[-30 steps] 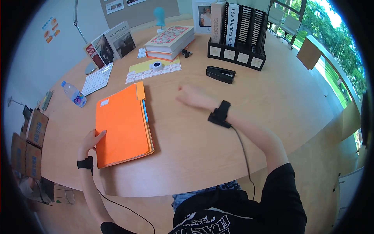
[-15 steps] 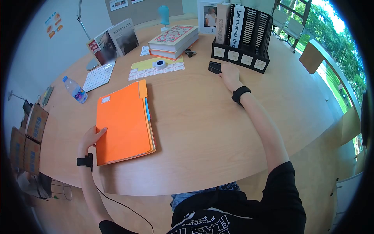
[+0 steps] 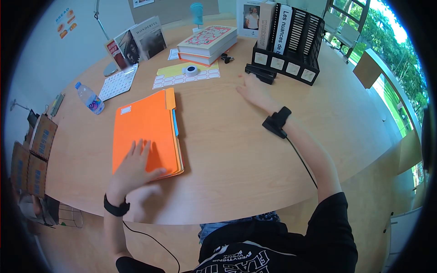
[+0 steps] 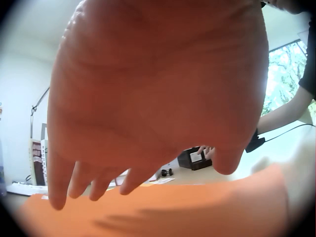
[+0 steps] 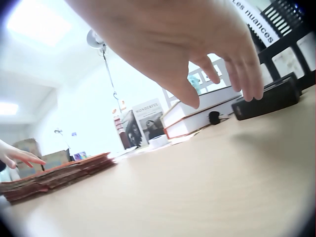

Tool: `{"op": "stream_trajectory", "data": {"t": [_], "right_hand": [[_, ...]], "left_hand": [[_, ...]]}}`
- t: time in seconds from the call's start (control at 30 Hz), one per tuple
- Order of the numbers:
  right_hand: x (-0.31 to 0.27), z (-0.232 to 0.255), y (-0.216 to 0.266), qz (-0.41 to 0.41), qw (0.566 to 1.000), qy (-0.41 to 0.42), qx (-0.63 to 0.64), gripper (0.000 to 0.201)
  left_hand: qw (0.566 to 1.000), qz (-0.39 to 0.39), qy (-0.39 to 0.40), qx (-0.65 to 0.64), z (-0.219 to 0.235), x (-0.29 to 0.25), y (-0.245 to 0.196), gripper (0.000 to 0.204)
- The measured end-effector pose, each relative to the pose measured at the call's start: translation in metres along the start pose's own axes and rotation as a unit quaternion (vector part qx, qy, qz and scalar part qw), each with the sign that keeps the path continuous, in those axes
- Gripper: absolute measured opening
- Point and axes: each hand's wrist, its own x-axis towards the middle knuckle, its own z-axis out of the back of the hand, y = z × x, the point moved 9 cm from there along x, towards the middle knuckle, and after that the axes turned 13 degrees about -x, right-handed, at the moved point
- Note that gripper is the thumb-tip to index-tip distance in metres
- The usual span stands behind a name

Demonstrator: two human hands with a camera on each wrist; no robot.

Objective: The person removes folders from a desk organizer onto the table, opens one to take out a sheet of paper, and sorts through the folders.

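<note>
A stack of orange file folders (image 3: 145, 120) with a blue tab showing lies on the table, left of centre. My left hand (image 3: 131, 170) is spread flat over the stack's lower part, its palm raised above the orange cover in the left wrist view. A black stapler (image 3: 261, 74) lies along the front of a black desk organizer (image 3: 291, 69) that holds books and file slots. Just in front of the stapler is my right hand (image 3: 256, 93), with nothing in its grasp. Its fingers (image 5: 253, 81) hang loosely by the stapler in the right wrist view, the thumb apart from them.
Thick books (image 3: 207, 41) are stacked at the back, beside black binder clips (image 3: 226, 58). In front of them, a small white round device (image 3: 191, 71) sits on label sheets (image 3: 186, 81). A water bottle (image 3: 90, 98) and a white keyboard (image 3: 118, 83) stand at left.
My right hand reached the stapler, which now sits closer against the organizer, and has drawn back leftward. My left hand has let go of the folders' left edge and moved over their lower part.
</note>
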Motion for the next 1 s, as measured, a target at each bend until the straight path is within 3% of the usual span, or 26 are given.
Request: {"op": "stream_trajectory", "data": {"t": [0.07, 0.13, 0.27, 0.37, 0.47, 0.53, 0.57, 0.63, 0.67, 0.73, 0.77, 0.83, 1.0], "right_hand": [[-0.013, 0.005, 0.020, 0.031, 0.997, 0.036, 0.068, 0.040], [-0.031, 0.001, 0.034, 0.011, 0.963, 0.143, 0.229, 0.035], [-0.051, 0.007, 0.043, 0.001, 0.939, 0.211, 0.273, 0.035], [-0.061, 0.012, 0.045, -0.008, 0.917, 0.240, 0.319, 0.034], [-0.069, 0.005, 0.047, -0.058, 0.884, 0.271, 0.376, 0.039], [-0.079, -0.020, 0.060, -0.093, 0.818, 0.345, 0.451, 0.046], [-0.080, -0.025, 0.067, -0.094, 0.819, 0.343, 0.451, 0.046], [-0.088, -0.041, 0.101, -0.090, 0.762, 0.393, 0.507, 0.051], [-0.087, -0.051, 0.112, -0.090, 0.762, 0.392, 0.507, 0.051], [-0.088, -0.064, 0.144, -0.085, 0.694, 0.408, 0.587, 0.052], [-0.088, -0.065, 0.154, -0.085, 0.694, 0.407, 0.588, 0.052], [-0.091, -0.057, 0.188, -0.022, 0.630, 0.442, 0.638, 0.051], [-0.091, -0.048, 0.206, -0.023, 0.651, 0.465, 0.600, 0.044]], "left_hand": [[0.999, -0.008, 0.030, 0.025, -0.010, -0.015, -0.019, 0.089], [1.000, -0.014, 0.007, 0.008, -0.014, -0.022, -0.020, 0.087], [0.997, -0.045, -0.056, 0.016, -0.019, -0.030, -0.016, 0.080], [0.997, -0.048, -0.056, 0.031, -0.019, -0.033, -0.019, 0.076], [0.995, -0.048, -0.082, 0.038, -0.020, -0.035, -0.019, 0.076], [0.996, -0.045, -0.077, 0.032, -0.019, -0.035, -0.021, 0.075], [0.996, -0.040, -0.074, 0.026, -0.018, -0.034, -0.020, 0.075], [0.997, -0.040, -0.070, 0.020, -0.016, -0.033, -0.021, 0.074], [0.997, -0.038, -0.066, 0.014, -0.015, -0.032, -0.021, 0.072], [0.997, -0.042, -0.057, 0.003, -0.012, -0.031, -0.021, 0.072], [0.998, -0.045, -0.047, -0.009, -0.011, -0.030, -0.021, 0.073], [0.998, -0.044, -0.038, -0.015, -0.010, -0.029, -0.020, 0.074], [0.998, -0.044, -0.040, -0.019, -0.008, -0.027, -0.015, 0.075]]}}
